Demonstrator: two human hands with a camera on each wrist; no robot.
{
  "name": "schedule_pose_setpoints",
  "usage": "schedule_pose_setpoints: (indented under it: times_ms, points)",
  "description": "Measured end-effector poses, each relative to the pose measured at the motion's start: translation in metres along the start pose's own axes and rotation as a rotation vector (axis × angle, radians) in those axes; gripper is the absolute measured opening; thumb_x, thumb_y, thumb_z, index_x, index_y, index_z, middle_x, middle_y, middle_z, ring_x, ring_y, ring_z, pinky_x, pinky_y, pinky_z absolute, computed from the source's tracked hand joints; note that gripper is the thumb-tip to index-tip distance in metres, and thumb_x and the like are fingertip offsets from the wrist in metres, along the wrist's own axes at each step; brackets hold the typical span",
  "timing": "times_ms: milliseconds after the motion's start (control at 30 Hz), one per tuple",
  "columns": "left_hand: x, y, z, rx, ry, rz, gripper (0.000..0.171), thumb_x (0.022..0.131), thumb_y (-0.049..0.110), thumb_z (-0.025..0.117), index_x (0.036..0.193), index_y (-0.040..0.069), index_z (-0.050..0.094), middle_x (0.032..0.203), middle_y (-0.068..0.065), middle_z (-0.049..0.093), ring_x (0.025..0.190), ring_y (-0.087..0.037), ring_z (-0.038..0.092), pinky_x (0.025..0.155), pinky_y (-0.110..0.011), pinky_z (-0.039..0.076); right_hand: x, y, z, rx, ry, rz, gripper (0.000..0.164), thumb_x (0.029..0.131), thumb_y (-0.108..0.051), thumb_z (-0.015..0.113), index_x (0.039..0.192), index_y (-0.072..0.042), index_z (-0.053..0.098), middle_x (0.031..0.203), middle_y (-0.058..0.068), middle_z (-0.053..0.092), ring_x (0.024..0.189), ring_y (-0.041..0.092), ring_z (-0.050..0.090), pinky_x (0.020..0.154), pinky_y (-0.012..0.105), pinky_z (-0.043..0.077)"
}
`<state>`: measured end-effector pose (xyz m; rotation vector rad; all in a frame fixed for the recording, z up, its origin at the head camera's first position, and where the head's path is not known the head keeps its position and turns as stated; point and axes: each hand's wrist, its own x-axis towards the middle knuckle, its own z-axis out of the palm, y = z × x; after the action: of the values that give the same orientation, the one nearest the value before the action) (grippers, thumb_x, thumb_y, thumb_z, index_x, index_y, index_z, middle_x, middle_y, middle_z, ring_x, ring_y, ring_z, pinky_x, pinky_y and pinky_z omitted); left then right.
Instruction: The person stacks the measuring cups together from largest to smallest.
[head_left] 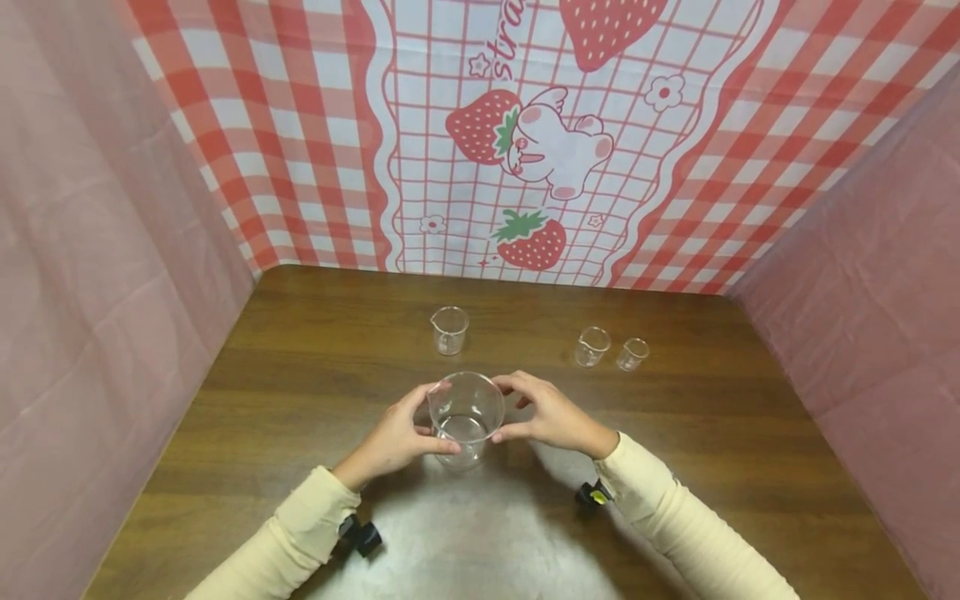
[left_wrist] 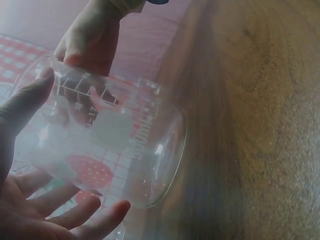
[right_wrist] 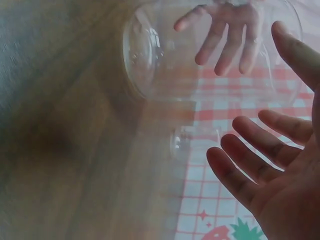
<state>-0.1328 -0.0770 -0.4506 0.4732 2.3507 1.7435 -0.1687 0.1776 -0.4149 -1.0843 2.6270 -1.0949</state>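
A large clear glass beaker (head_left: 467,429) is upright between both hands, low over the wooden table; whether its base touches the wood I cannot tell. My left hand (head_left: 393,433) holds its left side, thumb in front near the rim and fingers around the back. On the opposite side, my right hand (head_left: 551,414) is cupped near the rim with spread fingers. In the right wrist view, those fingers (right_wrist: 245,167) stand apart from the glass, the thumb close to the rim. White markings show on the beaker (left_wrist: 110,130) in the left wrist view.
Behind the large beaker stands a smaller beaker (head_left: 450,333). Farther right are a small beaker (head_left: 592,347) and an even smaller one (head_left: 633,355), side by side. A checked strawberry cloth (head_left: 322,167) hangs behind the table (head_left: 712,467), with pink curtains (head_left: 870,250) at both sides.
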Motion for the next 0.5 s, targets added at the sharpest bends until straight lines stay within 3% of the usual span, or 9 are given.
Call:
schedule_pose_setpoints:
  times_ms: [333, 500]
  points:
    - [0.0, -0.001, 0.0, -0.016, -0.014, -0.011, 0.086, 0.069, 0.016, 0.088, 0.141, 0.002, 0.043, 0.145, -0.021, 0.047, 0.126, -0.041, 0.052, 0.093, -0.037, 0.059, 0.007, 0.005, -0.015, -0.039, -0.136, -0.004, 0.058, 0.074, -0.014, 0.084, 0.125, -0.004, 0.061, 0.114, 0.009, 0.066, 0.106, 0.029, 0.062, 0.084, 0.04, 0.06]
    - [0.0, 0.0, -0.001, -0.031, -0.022, -0.009, 0.086, 0.069, 0.015, 0.087, 0.141, 0.002, 0.042, 0.145, -0.022, 0.047, 0.127, -0.042, 0.051, 0.093, -0.037, 0.058, 0.014, 0.007, -0.021, -0.086, -0.155, 0.011, 0.05, 0.076, -0.012, 0.082, 0.122, -0.004, 0.064, 0.112, 0.009, 0.067, 0.105, 0.03, 0.063, 0.084, 0.04, 0.061]
